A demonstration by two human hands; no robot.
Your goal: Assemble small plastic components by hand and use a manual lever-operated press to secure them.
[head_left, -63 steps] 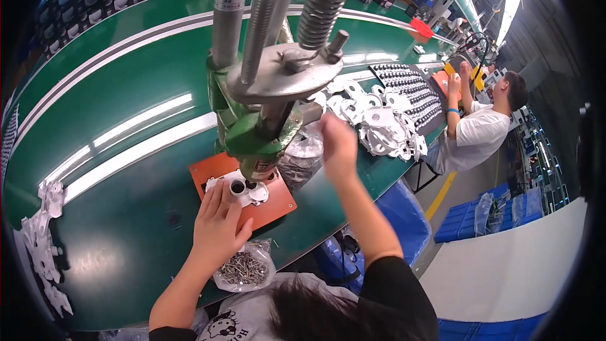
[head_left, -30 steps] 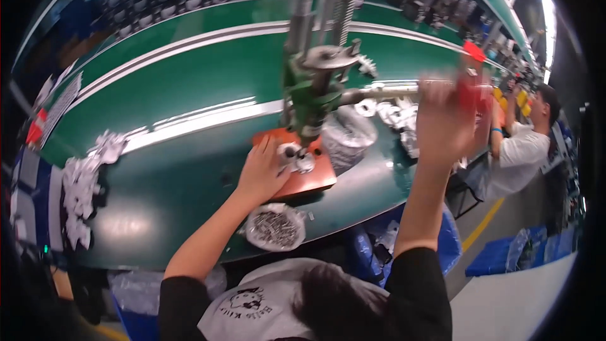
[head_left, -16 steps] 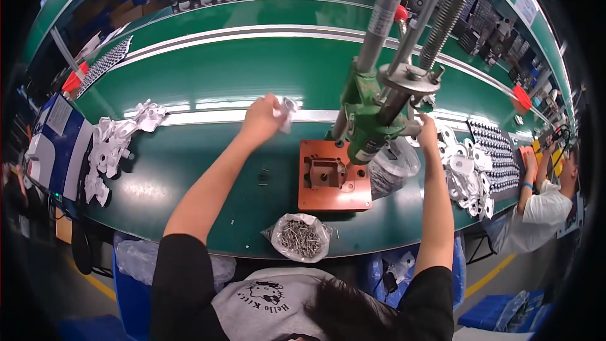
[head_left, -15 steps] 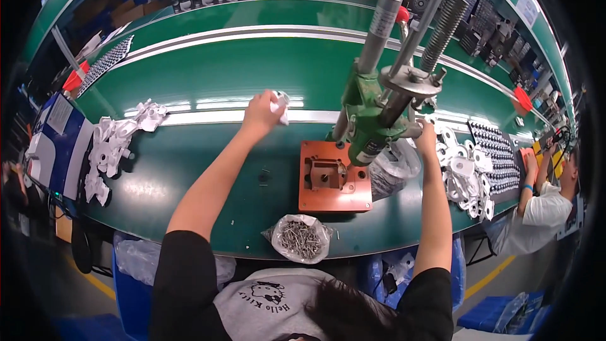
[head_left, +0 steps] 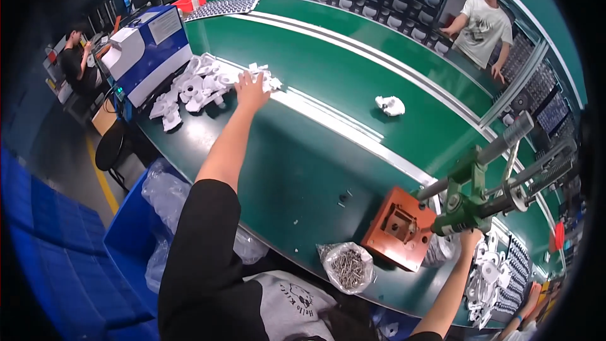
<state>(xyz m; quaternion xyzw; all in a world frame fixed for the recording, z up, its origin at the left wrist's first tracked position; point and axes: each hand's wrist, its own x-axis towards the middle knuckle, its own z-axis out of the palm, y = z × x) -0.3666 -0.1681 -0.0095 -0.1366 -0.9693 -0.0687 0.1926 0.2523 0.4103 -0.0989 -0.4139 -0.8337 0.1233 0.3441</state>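
Green benchtop (head_left: 290, 158), wide beside left hand (head_left: 252, 92)

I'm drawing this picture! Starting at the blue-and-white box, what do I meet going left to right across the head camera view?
Blue-and-white box → left hand → clear bag of metal pins → orange block → right hand → rows of small black parts.

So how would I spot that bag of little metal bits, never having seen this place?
Find the green press at lower right, then the orange block beside it. Just left of that, near the table's front edge, is a clear plastic bag. Its wide-open mouth shows loose silvery pins.
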